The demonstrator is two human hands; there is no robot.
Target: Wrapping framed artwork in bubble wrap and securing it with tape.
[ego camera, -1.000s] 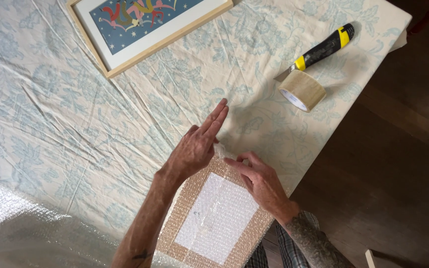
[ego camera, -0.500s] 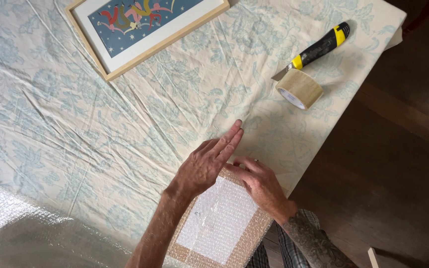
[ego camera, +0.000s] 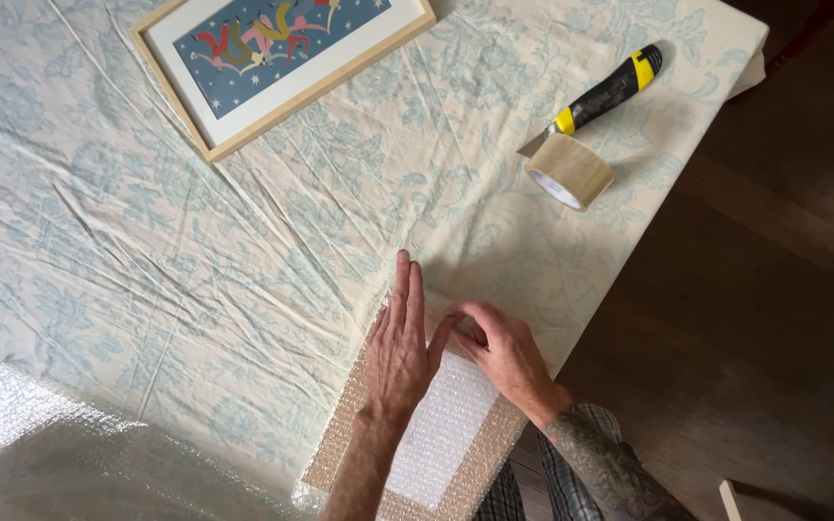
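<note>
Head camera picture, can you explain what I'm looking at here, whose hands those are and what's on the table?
This is one view from a camera worn on a person's head, looking down at their own two bare hands. The left hand lies flat and the right hand presses beside it, both on a flat item wrapped in bubble wrap at the table's near edge. The table has a pale floral cloth. Farther away lie a framed picture, a roll of brown tape and a black and yellow utility knife. Loose bubble wrap sits at lower left. Neither hand grips anything.
</note>
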